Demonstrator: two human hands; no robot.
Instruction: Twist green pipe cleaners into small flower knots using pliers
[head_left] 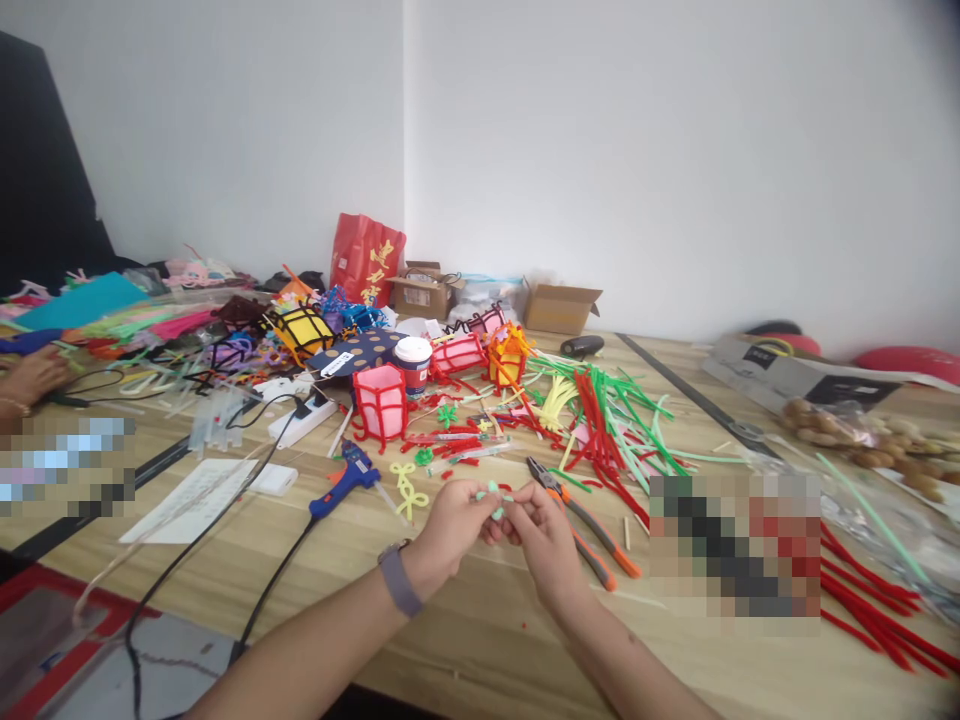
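Close together over the near middle of the table, my left hand (456,522) and my right hand (544,532) pinch a small pale green pipe cleaner shape (495,492). Fingers cover part of it. Orange-and-grey pliers (581,520) lie just right of my right hand, jaws pointing away. To the left of my left hand are a yellow looped pipe cleaner piece (409,490) and a blue hot glue gun (345,480). Small green curled pieces (424,456) and red scraps (465,460) are scattered beyond my hands. A pink-and-red lantern (381,402) stands farther back.
A paper cup (412,365) stands among more lanterns. Red pipe cleaners (596,430) and green ones are bundled at right. Black cords run from a white power strip (302,422). Cardboard boxes (562,307) line the wall. Another person's hand (34,380) is at far left.
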